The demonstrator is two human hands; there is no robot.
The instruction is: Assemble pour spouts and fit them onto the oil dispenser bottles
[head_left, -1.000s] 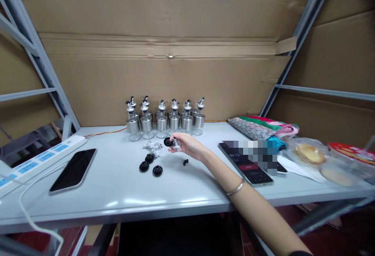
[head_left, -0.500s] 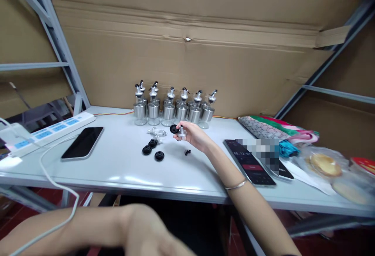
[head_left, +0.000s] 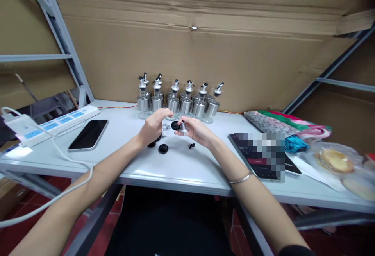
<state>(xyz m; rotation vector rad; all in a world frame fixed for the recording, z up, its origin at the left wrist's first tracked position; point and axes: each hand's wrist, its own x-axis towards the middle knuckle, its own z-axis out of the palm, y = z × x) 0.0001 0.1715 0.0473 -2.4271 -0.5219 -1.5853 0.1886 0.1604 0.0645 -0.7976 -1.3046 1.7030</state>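
Note:
My right hand [head_left: 197, 130] pinches a silver pourer spout [head_left: 183, 129] over the middle of the table. Beside those fingertips is a black rubber stopper [head_left: 175, 125]; whether the hand grips it too I cannot tell. My left hand [head_left: 152, 126] is just left of it, fingers bent toward the right and apart, nothing visible in them. Under and beside the left hand lie clear-and-silver spout parts [head_left: 165, 128], partly covered. More black rubber stoppers [head_left: 163, 148] rest nearer the front edge, some half hidden by the left hand. Several tiny black pieces [head_left: 191, 145] lie below the right hand.
Glass bottles with steel bands and pourer tops [head_left: 172, 102] stand in rows at the back. On the left are a phone [head_left: 88, 135], a power strip [head_left: 63, 123] and a white cable [head_left: 68, 156]. Right: another phone [head_left: 254, 161], fabric [head_left: 274, 125], wrapped food [head_left: 335, 160].
My left hand has risen from below the table's front edge to beside my right hand. The right hand still holds the pourer spout in nearly the same place. The view has shifted slightly.

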